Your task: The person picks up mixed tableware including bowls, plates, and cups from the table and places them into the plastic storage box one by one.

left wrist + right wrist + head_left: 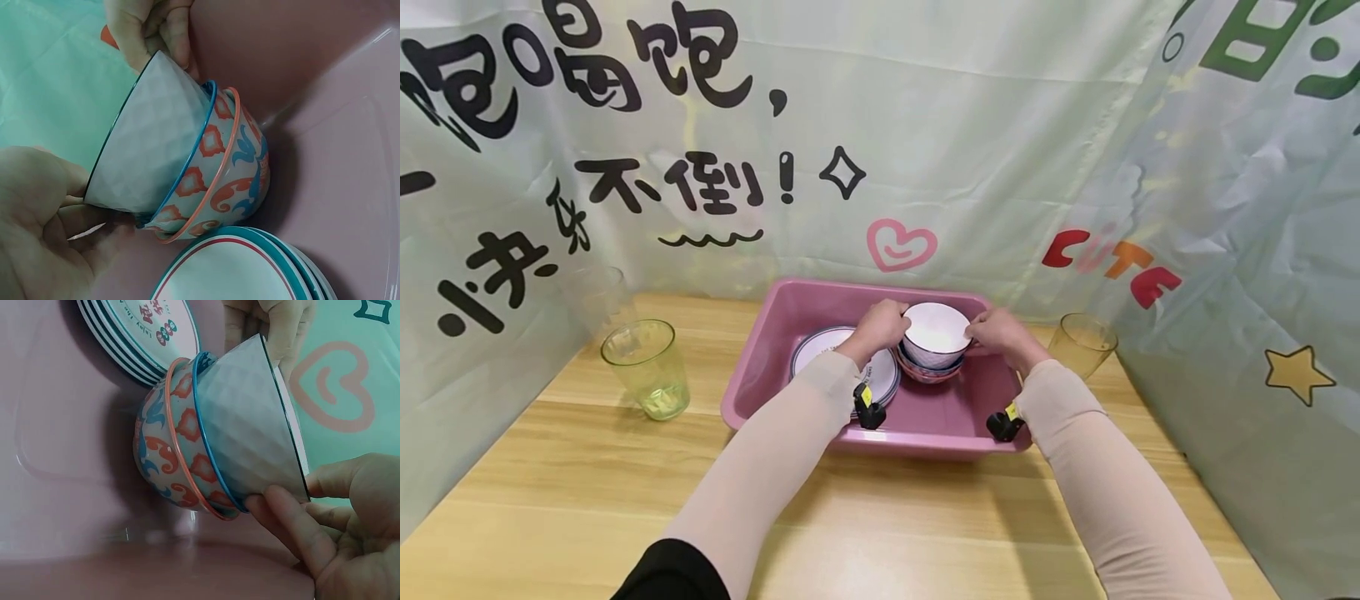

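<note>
A white bowl (937,327) with a dark rim and dimpled outside sits in the top of a stack of patterned bowls (928,372), inside a pink basin (748,379). My left hand (880,327) pinches its rim on the left side. On the opposite side my right hand (1002,335) pinches the rim, its other fingers against the bowl's wall in the right wrist view. The patterned bowls (215,165) below show a blue rim and an orange rim. Beside the bowls lies a stack of white plates (883,379), partly covered by my left forearm.
A green-tinted glass (647,367) stands on the wooden table (587,475) left of the basin, with a clear glass (598,296) behind it. Another glass (1084,343) is right of the basin, partly behind my right arm. Printed cloth walls (1000,167) enclose the back and sides.
</note>
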`<state>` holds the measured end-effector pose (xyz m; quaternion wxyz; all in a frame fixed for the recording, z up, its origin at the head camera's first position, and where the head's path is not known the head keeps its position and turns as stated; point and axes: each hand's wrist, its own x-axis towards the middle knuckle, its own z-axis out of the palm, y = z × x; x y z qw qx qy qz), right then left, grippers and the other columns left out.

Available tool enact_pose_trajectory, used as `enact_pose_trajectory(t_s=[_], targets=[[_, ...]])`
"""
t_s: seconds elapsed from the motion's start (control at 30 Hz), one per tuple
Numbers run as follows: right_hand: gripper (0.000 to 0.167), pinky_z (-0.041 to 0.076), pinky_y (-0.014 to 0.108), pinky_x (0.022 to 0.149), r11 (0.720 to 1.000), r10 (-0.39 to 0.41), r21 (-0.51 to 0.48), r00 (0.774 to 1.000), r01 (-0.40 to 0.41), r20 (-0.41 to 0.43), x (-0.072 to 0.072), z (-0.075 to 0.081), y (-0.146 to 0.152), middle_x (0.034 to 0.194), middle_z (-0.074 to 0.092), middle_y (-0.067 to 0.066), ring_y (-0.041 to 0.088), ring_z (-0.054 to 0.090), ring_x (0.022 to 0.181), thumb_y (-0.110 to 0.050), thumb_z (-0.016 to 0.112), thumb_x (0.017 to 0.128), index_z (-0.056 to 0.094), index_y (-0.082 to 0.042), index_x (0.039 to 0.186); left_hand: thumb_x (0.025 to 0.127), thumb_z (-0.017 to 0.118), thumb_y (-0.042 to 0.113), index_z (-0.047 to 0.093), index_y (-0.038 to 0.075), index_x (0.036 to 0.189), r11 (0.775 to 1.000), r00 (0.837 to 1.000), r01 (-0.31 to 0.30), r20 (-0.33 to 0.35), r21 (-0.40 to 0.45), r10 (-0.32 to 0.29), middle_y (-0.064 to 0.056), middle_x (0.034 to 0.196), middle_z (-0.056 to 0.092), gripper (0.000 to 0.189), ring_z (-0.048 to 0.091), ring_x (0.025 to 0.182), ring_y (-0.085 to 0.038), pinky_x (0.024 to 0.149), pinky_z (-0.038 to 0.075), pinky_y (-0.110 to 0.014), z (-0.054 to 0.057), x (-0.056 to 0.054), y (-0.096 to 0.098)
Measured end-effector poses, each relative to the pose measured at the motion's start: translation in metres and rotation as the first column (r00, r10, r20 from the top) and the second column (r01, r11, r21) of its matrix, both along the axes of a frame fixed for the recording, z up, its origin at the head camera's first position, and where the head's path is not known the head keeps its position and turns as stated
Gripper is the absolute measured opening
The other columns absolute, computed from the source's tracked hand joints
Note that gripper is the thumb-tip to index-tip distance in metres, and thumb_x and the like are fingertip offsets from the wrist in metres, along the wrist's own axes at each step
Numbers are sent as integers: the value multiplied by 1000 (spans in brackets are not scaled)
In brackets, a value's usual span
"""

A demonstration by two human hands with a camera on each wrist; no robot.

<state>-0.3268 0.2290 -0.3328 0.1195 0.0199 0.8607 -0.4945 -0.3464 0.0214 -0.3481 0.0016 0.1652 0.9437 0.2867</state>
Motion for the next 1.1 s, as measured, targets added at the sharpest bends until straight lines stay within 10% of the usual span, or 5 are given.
enact_pose_trajectory(t_s=[0.27,1.1], targets=[[11,57,41,84,998,11,65,1000,-11,4,-1,-2,0,90,56,14,15,64,70,5,54,89,60,13,93,97,50,14,56,8,139,998,1000,-10,19,-55,11,-6,137,57,42,50,129,-28,109,38,-36,-4,-1,0],[4,58,40,79,995,19,93,999,-22,29,1,2,-4,74,52,8,18,67,66,7,57,84,58,11,84,96,48,12,53,10,142,994,1000,-5,25,-106,8,-5,139,56,46,47,131,-28,109,37,-38,-11,-5,1]])
